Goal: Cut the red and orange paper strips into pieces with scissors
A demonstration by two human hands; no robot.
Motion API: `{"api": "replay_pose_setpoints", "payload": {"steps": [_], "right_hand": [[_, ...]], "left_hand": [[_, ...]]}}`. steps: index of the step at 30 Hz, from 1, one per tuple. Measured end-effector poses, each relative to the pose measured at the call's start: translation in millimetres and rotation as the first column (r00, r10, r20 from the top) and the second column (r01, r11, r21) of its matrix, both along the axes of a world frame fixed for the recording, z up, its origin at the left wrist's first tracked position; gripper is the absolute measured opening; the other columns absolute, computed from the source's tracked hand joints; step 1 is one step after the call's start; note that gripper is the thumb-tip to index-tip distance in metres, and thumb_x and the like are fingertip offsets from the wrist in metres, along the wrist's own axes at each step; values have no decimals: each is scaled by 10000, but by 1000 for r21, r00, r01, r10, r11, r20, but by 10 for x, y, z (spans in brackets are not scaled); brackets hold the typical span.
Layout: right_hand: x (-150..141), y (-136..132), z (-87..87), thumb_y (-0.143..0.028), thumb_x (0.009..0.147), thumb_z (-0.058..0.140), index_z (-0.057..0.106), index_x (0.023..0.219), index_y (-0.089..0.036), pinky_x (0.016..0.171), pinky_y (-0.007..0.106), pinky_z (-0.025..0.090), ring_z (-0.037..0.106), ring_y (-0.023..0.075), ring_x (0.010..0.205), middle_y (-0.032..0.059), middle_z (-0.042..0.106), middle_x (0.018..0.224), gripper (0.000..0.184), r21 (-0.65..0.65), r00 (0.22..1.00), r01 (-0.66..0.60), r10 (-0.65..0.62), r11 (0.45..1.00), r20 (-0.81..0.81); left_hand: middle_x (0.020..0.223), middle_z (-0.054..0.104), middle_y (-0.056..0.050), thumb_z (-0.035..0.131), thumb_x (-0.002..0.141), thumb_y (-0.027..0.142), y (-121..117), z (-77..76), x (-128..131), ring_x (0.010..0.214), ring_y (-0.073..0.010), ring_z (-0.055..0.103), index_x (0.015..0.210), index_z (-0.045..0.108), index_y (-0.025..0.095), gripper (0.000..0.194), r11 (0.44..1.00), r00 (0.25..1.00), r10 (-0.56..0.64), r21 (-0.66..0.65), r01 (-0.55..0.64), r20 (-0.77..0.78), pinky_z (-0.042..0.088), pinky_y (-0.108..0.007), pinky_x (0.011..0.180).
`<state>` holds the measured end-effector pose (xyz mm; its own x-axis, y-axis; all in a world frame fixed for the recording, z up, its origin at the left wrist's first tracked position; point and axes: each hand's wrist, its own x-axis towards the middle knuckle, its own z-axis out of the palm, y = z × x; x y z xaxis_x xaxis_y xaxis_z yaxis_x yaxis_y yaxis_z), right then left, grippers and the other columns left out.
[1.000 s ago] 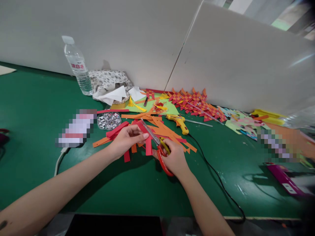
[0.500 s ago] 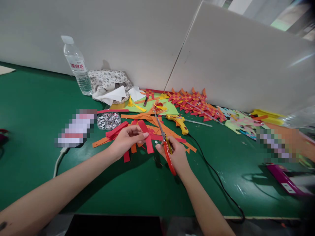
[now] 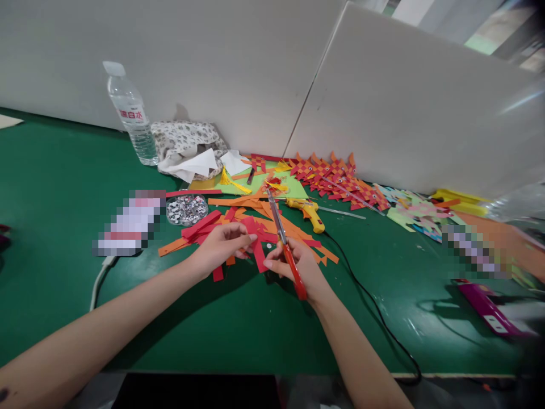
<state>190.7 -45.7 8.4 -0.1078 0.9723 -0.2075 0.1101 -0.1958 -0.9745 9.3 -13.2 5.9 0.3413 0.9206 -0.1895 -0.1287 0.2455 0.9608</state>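
Scissors (image 3: 281, 232) sit gripped in our right hand (image 3: 307, 267), just beside the red strip (image 3: 259, 253) pinched in our left hand (image 3: 222, 245), and if we swing them over too fast without looking, they could nick that hand or cut the strip crooked.

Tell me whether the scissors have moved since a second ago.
Yes: the scissors swung, their tips going rightward and away, closer to the yellow glue gun.

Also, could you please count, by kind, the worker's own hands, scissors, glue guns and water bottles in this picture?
Left hand and right hand: 2
Scissors: 1 pair
Glue gun: 1
Water bottle: 1
Total: 5
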Motion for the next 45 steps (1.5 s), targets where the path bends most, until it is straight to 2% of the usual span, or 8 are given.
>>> {"api": "replay_pose_setpoints", "payload": {"steps": [27, 32, 35, 37, 38, 41, 43, 45], "right_hand": [[-5, -21, 20, -322, 518, 808, 478, 745, -202, 498, 244, 467, 542, 108, 538, -40, 596, 636, 419, 45, 1000, -10, 10, 999, 3], [9, 4, -5, -381, 565, 776, 491, 730, -204, 402, 219, 434, 547, 114, 511, -34, 565, 648, 373, 71, 991, 120, -124, 990, 45], [25, 27, -7, -461, 626, 711, 523, 742, -198, 350, 208, 381, 502, 96, 436, -35, 546, 605, 343, 109, 982, 169, -177, 980, 66], [41, 35, -11, -489, 656, 677, 539, 746, -196, 345, 206, 354, 478, 88, 409, -40, 541, 571, 336, 155, 975, 187, -203, 970, 95], [50, 38, -15, -488, 661, 674, 543, 753, -198, 351, 207, 348, 468, 86, 403, -44, 540, 556, 331, 177, 969, 200, -222, 964, 112], [78, 41, -36, -472, 663, 687, 541, 781, -208, 367, 212, 332, 446, 85, 396, -57, 528, 524, 324, 223, 946, 265, -298, 938, 130], [91, 45, -49, -477, 674, 680, 534, 789, -213, 368, 216, 320, 433, 86, 390, -65, 506, 501, 323, 227, 939, 291, -323, 929, 117], [96, 49, -55, -485, 682, 672, 527, 789, -216, 367, 217, 311, 421, 86, 387, -71, 483, 481, 324, 226, 939, 302, -330, 926, 99]], "left_hand": [[619, 624, 5, 737, 639, 314, 19, 33, -30, 571, -106, 607, 676, 541, 164, 250, 999, 999, 32, -21, -32, -33, 450, -187, 500], [529, 542, 48, 683, 635, 245, 89, 95, -134, 457, -89, 502, 742, 563, 181, 173, 990, 992, 120, 75, -117, -41, 406, -209, 475], [498, 509, 44, 590, 653, 208, 131, 113, -225, 469, -123, 489, 876, 641, 185, 230, 976, 964, 41, 219, 19, -265, 369, -235, 469], [497, 510, 41, 544, 651, 192, 141, 104, -264, 497, -150, 512, 941, 649, 203, 309, 939, 857, 20, 305, 161, -515, 339, -246, 465], [530, 537, 31, 536, 651, 195, 140, 93, -273, 534, -166, 537, 966, 643, 214, 333, 909, 769, 81, 362, 204, -635, 334, -250, 470], [808, 640, -46, 554, 690, 266, 130, 33, -267, 799, -247, 594, 1001, 622, 220, 322, 748, 498, 416, 598, 289, -761, 376, -273, 532], [951, 632, -87, 522, 767, 314, 134, -28, -249, 923, -272, 564, 981, 621, 203, 261, 623, 455, 518, 684, 380, -725, 419, -301, 611], [967, 630, -86, 453, 844, 304, 155, -99, -232, 899, -250, 555, 955, 622, 195, 229, 547, 473, 521, 703, 454, -711, 435, -334, 705]]}}
